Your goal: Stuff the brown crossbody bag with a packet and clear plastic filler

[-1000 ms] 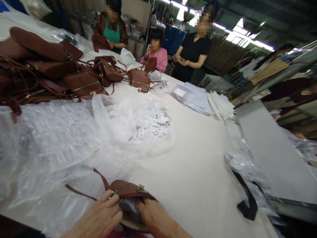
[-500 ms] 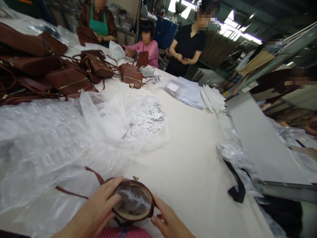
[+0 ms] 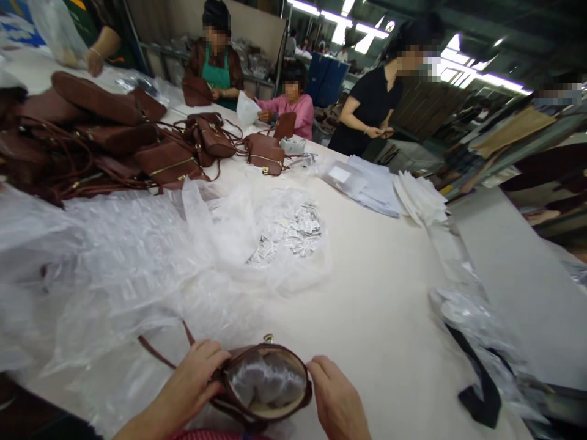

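Note:
A brown bag [image 3: 263,417] lies at the table's near edge with its mouth open towards me. Clear plastic shows inside against a pale lining, and a gold-coloured clasp [image 3: 268,338] sits at the far rim. My left hand [image 3: 197,379] grips the left end of the bag, thumb near the opening. At the right end, my right hand [image 3: 337,394] has its fingers closed on the rim. A thin brown strap [image 3: 156,352] trails off to the left over plastic.
Clear plastic bags [image 3: 128,238] cover the left of the table. Small printed packets [image 3: 302,229] lie mid-table. Brown bags [image 3: 105,137] are piled at the back left. Papers [image 3: 376,186] and a black strap [image 3: 481,391] lie rightward. Several people stand or sit beyond.
The view has shifted, so the table's contents appear farther right and lower. My right hand has moved from below the bag's right end up to its rim, fingers now closer together.

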Demonstrator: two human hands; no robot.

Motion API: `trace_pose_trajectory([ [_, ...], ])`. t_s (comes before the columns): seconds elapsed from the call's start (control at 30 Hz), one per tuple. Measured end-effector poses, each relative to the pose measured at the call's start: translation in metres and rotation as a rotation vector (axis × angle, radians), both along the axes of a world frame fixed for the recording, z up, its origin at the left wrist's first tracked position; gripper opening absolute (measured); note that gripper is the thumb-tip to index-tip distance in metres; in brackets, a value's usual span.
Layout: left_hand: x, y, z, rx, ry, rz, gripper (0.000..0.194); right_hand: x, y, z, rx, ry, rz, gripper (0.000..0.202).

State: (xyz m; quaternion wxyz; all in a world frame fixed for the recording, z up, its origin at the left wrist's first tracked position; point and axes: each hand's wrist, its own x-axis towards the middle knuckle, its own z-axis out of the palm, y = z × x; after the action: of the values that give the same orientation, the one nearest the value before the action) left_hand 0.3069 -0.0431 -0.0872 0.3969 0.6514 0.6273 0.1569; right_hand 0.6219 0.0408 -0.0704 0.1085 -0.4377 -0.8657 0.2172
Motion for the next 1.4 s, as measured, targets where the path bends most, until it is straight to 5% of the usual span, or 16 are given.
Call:
trace_pose_trajectory([
  [0.13,0.018,-0.009,-0.008,0.034,-0.095,0.047,0.026,-0.043,0.003,0.045,-0.074,0.233,0.291,0.027],
  [0.23,0.031,-0.01,0.003,0.024,-0.161,0.104,0.018,-0.078,-0.001,0.063,-0.088,0.29,0.41,0.02],
  [0.4,0.047,-0.003,0.03,-0.091,-0.331,0.24,0.009,-0.111,-0.01,0.055,-0.115,-0.077,0.391,0.029],
  [0.57,0.052,0.002,0.034,-0.132,-0.401,0.329,0.007,-0.125,-0.007,0.056,0.021,-0.343,0.457,0.002],
  [0.7,0.051,0.003,0.028,-0.03,-0.463,0.257,0.014,-0.123,0.01,0.062,-0.048,-0.206,0.6,0.004],
  [0.93,0.038,0.001,0.015,0.048,-0.21,0.081,0.008,-0.11,0.052,0.064,-0.398,0.123,0.652,0.009],
  [1.1,0.016,0.003,0.011,0.12,-0.355,0.067,0.025,-0.095,0.066,0.071,-0.423,0.272,0.7,0.013],
  [1.4,0.008,0.016,0.022,0.044,-0.423,0.207,0.028,-0.068,0.055,0.041,-0.525,0.464,0.465,0.045],
])
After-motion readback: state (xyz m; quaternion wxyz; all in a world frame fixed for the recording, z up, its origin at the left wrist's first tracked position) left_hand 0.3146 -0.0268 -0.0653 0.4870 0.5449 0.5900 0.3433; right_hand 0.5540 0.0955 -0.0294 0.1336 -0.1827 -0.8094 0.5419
